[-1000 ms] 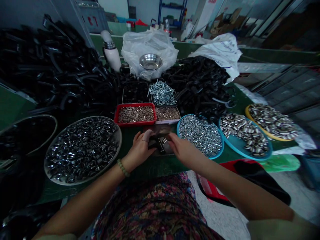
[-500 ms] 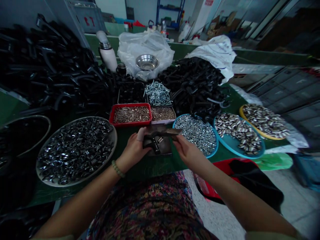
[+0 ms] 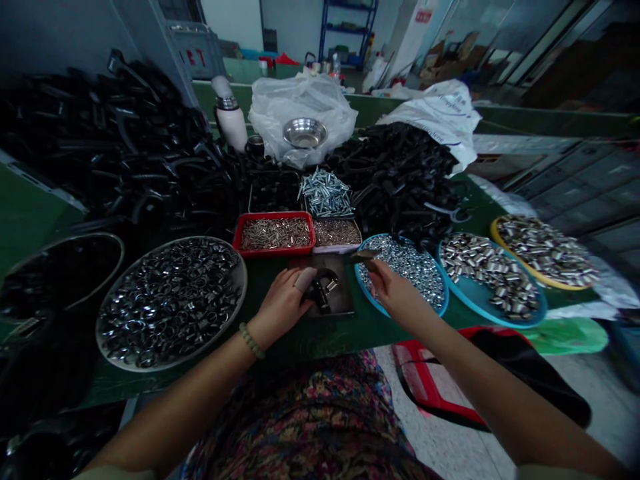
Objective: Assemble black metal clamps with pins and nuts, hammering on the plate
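The left hand (image 3: 283, 300) is closing its fingers around one side of a black curved part (image 3: 320, 303), which is lying over a dark metal plate (image 3: 345, 301). A small shiny cylinder (image 3: 331, 286) is showing at the open side of this part. The right hand (image 3: 395, 288) is gripping a dark tool (image 3: 365, 255) between thumb and fingers; the tool is pointing toward the left hand, apart from the black curved part, and its exact form is too dim to tell.

Beyond the plate, a red tray (image 3: 239, 248) is holding slender metal pins, and a pale tray (image 3: 345, 249) just beside it is holding smaller metal pieces. Behind these, silvery screws (image 3: 326, 193) are lying heaped. To the right, a blue basin (image 3: 447, 308) is holding small shiny pieces under and around the right hand's side; a second blue basin (image 3: 473, 295) and a yellow basin (image 3: 575, 287) are bearing short metal cylinders. To the left, a large round tray (image 3: 235, 273) is carrying dark glossy rings. Black parts are forming piles at the rear left (image 3: 130, 147) and rear right (image 3: 400, 173), and a metal bowl (image 3: 305, 133) is resting against clear plastic (image 3: 270, 100) between them.
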The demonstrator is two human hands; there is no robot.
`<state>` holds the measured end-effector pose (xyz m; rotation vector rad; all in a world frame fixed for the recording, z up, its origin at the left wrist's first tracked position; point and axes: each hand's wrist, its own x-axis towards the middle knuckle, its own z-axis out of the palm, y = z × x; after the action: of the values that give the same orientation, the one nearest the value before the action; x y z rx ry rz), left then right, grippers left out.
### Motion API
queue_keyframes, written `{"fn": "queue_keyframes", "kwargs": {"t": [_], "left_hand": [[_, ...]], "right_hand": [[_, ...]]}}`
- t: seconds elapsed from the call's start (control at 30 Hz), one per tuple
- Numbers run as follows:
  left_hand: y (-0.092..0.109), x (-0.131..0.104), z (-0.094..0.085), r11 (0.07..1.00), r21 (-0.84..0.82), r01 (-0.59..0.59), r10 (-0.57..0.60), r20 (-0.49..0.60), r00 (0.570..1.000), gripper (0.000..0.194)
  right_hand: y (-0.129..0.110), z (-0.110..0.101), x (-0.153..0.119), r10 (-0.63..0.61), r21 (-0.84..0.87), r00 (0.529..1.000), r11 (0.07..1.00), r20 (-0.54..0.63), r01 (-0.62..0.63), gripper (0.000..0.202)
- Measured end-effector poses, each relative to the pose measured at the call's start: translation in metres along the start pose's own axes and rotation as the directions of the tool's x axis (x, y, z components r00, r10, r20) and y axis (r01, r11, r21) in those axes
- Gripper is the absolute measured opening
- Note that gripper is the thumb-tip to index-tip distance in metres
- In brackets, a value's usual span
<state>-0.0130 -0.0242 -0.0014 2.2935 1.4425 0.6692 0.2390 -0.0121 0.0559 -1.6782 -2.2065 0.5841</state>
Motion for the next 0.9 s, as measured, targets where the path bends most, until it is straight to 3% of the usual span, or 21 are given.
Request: {"fn": "queue_keyframes", "kwargs": {"t": [0.07, 0.13, 0.2, 0.3, 0.4, 0.5, 0.57, 0.63, 0.7, 0.77, 0.83, 0.9], "left_hand": [[-0.001, 0.000, 0.002, 0.998, -0.054, 0.036, -0.036, -0.008, 0.999, 0.070], [-0.003, 0.001, 0.005, 0.989, -0.124, 0.080, -0.082, -0.011, 0.997, 0.074], [-0.004, 0.002, 0.006, 0.982, -0.159, 0.099, -0.102, -0.014, 0.995, 0.075], [-0.002, 0.002, 0.005, 0.985, -0.139, 0.101, -0.105, -0.022, 0.994, 0.074], [0.004, -0.002, 0.006, 0.999, 0.018, 0.034, -0.034, -0.007, 0.999, 0.063], [0.010, -0.008, 0.009, 0.982, 0.185, -0.047, 0.034, 0.074, 0.997, 0.047], [0.015, -0.008, 0.008, 0.982, 0.179, -0.059, 0.035, 0.135, 0.990, 0.047], [0.021, -0.002, 0.003, 0.997, 0.067, -0.027, 0.017, 0.150, 0.989, 0.045], [0.025, 0.011, -0.006, 0.989, -0.139, 0.040, -0.016, 0.169, 0.986, 0.039], [0.025, 0.025, -0.013, 0.938, -0.319, 0.135, -0.051, 0.259, 0.965, 0.035], [0.021, 0.033, -0.016, 0.925, -0.304, 0.228, -0.119, 0.336, 0.934, 0.032], [0.016, 0.031, -0.015, 0.962, -0.116, 0.247, -0.207, 0.282, 0.937, 0.025]], "right_hand": [[-0.002, -0.007, -0.005, -0.012, 0.021, 0.998, 1.000, -0.065, 0.013, 0.033], [-0.014, -0.006, -0.008, -0.114, 0.065, 0.992, 0.991, -0.058, 0.117, 0.032], [-0.031, 0.002, -0.006, -0.178, 0.067, 0.984, 0.982, 0.007, 0.177, 0.030], [-0.038, 0.018, 0.000, -0.160, -0.017, 0.974, 0.986, 0.159, 0.165, 0.027], [-0.009, 0.020, 0.002, -0.140, -0.040, 0.980, 0.988, 0.139, 0.146, 0.028], [0.044, 0.006, -0.002, 0.023, -0.188, 0.996, 0.981, -0.089, -0.040, 0.035], [0.077, -0.005, -0.005, 0.142, -0.359, 0.964, 0.908, -0.224, -0.217, 0.040], [0.098, -0.011, -0.007, 0.140, -0.504, 0.950, 0.821, -0.279, -0.269, 0.042], [0.102, -0.010, -0.007, 0.007, -0.585, 0.970, 0.797, -0.244, -0.153, 0.039], [0.096, -0.005, -0.003, -0.184, -0.582, 0.980, 0.807, -0.081, 0.103, 0.036], [0.088, 0.001, 0.002, -0.344, -0.488, 0.929, 0.793, 0.134, 0.364, 0.031], [0.084, 0.005, 0.008, -0.422, -0.378, 0.869, 0.784, 0.258, 0.493, 0.023]]}}
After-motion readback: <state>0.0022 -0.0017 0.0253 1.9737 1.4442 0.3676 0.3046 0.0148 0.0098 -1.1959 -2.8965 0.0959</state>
